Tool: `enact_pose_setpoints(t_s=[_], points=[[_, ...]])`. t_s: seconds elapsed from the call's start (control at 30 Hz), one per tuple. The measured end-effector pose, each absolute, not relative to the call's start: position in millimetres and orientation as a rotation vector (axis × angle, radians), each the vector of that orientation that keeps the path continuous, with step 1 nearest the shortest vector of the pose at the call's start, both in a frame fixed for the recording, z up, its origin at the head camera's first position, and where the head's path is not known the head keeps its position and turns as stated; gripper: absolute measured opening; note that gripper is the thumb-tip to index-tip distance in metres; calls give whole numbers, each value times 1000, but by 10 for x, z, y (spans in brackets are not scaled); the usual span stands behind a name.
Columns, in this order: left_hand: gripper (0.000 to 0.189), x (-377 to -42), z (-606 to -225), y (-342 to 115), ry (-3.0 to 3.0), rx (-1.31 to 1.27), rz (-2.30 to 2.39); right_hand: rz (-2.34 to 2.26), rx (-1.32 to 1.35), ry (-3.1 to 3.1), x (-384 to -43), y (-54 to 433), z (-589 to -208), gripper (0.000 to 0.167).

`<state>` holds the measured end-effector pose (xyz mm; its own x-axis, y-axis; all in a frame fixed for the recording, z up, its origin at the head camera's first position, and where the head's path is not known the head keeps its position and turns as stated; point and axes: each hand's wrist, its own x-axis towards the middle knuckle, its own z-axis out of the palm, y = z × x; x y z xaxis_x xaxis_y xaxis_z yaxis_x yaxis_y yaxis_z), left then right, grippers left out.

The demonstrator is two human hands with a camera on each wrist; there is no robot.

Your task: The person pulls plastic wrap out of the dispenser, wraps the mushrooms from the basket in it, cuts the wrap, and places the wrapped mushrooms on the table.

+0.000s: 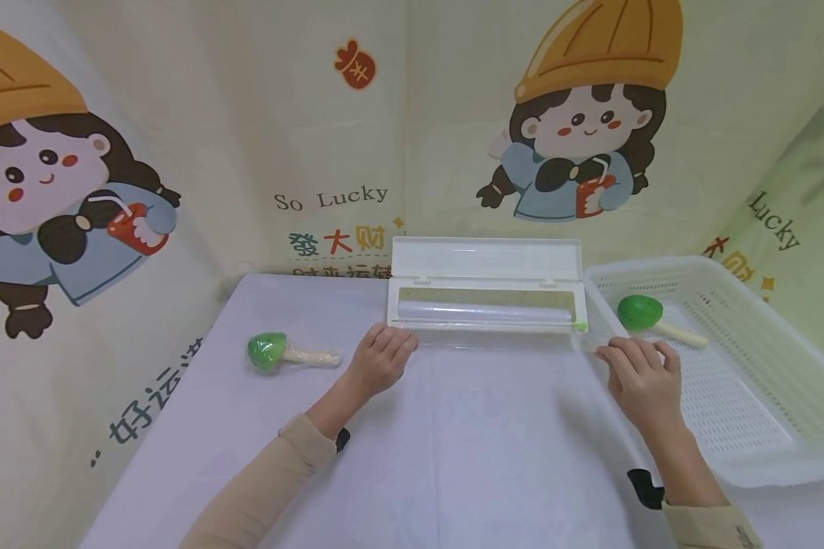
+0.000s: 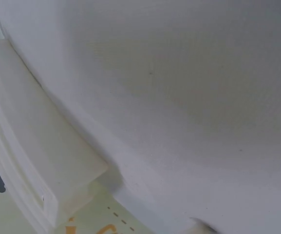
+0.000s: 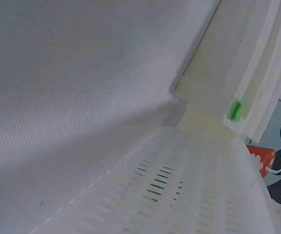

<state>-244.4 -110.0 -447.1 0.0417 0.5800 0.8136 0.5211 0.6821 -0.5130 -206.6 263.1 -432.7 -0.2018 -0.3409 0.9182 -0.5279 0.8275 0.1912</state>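
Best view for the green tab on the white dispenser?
Right wrist: the green tab shows largest there, at the end of the white dispenser. Head shows it only as a small spot, front right corner. Left wrist shows part of the white dispenser, no tab.

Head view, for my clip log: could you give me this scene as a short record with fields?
Dispenser: white, lid raised, film roll inside
Left hand: fingers curled, at dispenser's front left corner
Right hand: fingers curled, by left rim of basket
Basket: white, holding green-headed toy
Table: clear-wrapped toy at left, also green-headed
Unclear: whether either hand pinches film
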Motion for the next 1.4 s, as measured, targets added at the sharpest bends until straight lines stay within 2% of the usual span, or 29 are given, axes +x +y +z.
enact_pose_setpoints(t_s=[0.33, 1.4], points=[[19, -2352, -4414, -1099, -1588, -930, 43, 224, 670, -1719, -1969, 2597, -4247, 27], [14, -2130, -4274, -1104, -1499, -928, 12, 224, 680, -1656, -1719, 2528, -4057, 28]])
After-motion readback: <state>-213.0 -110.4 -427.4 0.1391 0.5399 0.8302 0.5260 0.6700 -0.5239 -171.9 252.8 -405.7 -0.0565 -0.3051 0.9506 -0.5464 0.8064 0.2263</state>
